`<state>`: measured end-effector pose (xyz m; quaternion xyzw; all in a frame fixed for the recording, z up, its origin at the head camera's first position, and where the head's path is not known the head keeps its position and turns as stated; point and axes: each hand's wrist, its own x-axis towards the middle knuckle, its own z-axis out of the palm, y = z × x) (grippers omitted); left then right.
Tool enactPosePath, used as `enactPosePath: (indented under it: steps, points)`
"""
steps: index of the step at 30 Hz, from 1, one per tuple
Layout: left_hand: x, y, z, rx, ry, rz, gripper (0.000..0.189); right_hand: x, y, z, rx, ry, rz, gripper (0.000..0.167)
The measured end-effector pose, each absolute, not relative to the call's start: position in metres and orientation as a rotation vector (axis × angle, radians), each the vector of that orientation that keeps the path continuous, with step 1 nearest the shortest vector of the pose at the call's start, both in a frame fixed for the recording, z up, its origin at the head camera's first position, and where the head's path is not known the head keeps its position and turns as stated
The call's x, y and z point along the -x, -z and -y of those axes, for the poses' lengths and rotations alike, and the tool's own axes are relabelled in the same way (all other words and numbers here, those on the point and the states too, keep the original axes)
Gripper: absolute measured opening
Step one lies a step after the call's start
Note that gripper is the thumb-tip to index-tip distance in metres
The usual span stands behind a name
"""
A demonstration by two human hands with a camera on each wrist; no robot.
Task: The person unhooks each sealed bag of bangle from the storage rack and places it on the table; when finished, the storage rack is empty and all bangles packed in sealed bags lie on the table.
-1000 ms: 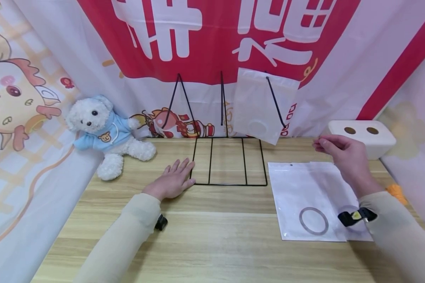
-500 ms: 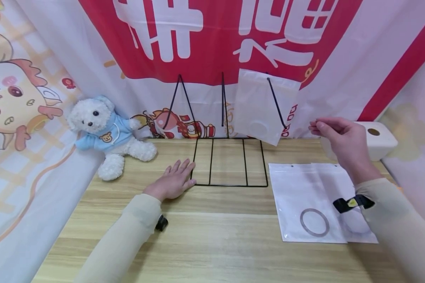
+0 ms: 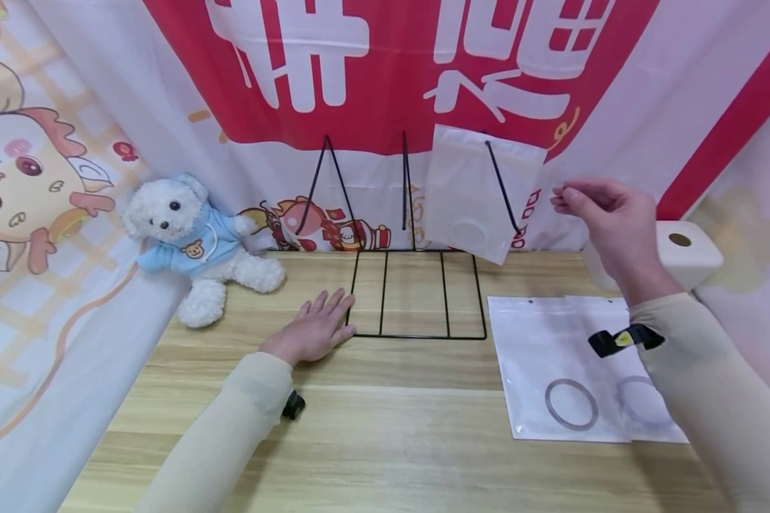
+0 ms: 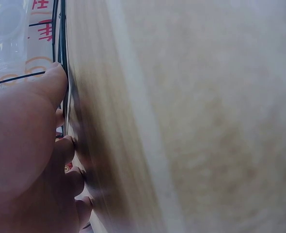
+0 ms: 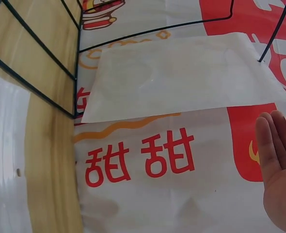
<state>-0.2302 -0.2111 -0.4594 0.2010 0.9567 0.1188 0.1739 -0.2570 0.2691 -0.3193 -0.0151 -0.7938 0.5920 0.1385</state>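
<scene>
My left hand (image 3: pixel 314 328) lies flat on the table, fingers spread, its fingertips at the left edge of a black wire rack (image 3: pixel 417 336). My right hand (image 3: pixel 616 221) is raised to the right of the rack. Its fingers are loosely bent and no object shows in them. Beside its fingertips, a translucent zip bag (image 3: pixel 481 185) with a ring-shaped thing in its lower part hangs on the rack's right hook. In the right wrist view this bag (image 5: pixel 177 77) hangs by its hole, near the right hand's fingers (image 5: pixel 266 141).
Two overlapping white zip bags (image 3: pixel 526 356), each with a ring showing, lie right of the rack. Behind the right forearm stands a white box (image 3: pixel 696 253) with round holes. A white teddy bear (image 3: pixel 192 235) in a blue hoodie sits at the left against the printed curtain.
My right hand has risen and moved slightly left, from in front of the white box to beside the hanging bag. The left hand has stayed in place.
</scene>
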Motion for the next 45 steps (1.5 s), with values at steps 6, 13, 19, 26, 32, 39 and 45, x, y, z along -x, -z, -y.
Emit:
enactPosePath:
  steps: [6, 13, 19, 26, 32, 39, 45]
  points:
    - [0.23, 0.459, 0.211, -0.577, -0.342, -2.713, 0.072, 0.267, 0.311, -0.263, 0.081, -1.687, 2.29, 0.05]
    - [0.229, 0.458, 0.211, -0.583, -0.353, -2.706, 0.072, 0.278, 0.307, -0.255, 0.129, -1.701, 2.284, 0.05]
    - [0.229, 0.459, 0.21, -0.586, -0.345, -2.705, 0.072, 0.284, 0.305, -0.25, 0.154, -1.699, 2.286, 0.053]
    - [0.229, 0.457, 0.209, -0.583, -0.353, -2.698, 0.073, 0.292, 0.303, -0.245, 0.166, -1.76, 2.236, 0.053]
    - [0.23, 0.458, 0.209, -0.579, -0.349, -2.698, 0.073, 0.296, 0.304, -0.24, 0.157, -1.796, 2.191, 0.046]
    - [0.232, 0.461, 0.211, -0.581, -0.323, -2.715, 0.072, 0.298, 0.305, -0.236, 0.152, -1.791, 2.154, 0.048]
    - [0.23, 0.46, 0.213, -0.582, -0.352, -2.707, 0.072, 0.298, 0.305, -0.233, 0.151, -1.783, 2.134, 0.047]
